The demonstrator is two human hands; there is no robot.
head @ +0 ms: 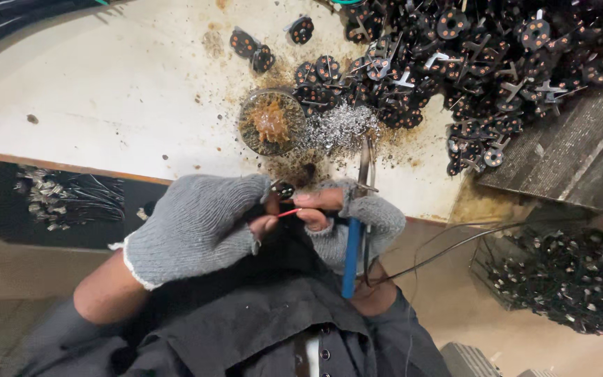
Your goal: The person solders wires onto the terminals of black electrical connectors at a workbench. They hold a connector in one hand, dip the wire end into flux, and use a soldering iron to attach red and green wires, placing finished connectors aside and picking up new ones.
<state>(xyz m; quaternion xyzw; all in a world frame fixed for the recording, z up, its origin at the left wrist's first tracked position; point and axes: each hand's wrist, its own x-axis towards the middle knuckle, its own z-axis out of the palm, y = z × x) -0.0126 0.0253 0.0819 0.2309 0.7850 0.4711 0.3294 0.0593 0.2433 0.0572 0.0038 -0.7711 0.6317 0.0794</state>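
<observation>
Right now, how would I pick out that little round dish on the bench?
Start at the stained white workbench, near its front edge above the gloved hands. The round metal dish of orange-brown paste sits left of silvery shavings, the only open container beside the black discs.

Both gloved hands meet at the white bench (106, 91) edge: the left hand (193, 227) pinches a red wire (289, 212) and small black disc (283, 188), while the right hand (357, 216) grips a blue-handled soldering iron (352, 244). A heap of black discs (469, 63) lies beyond.

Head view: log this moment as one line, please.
left hand: pinches red wire | right hand: grips blue-handled soldering iron | small black disc at fingertips | bench: disc pile, flux tin
</observation>
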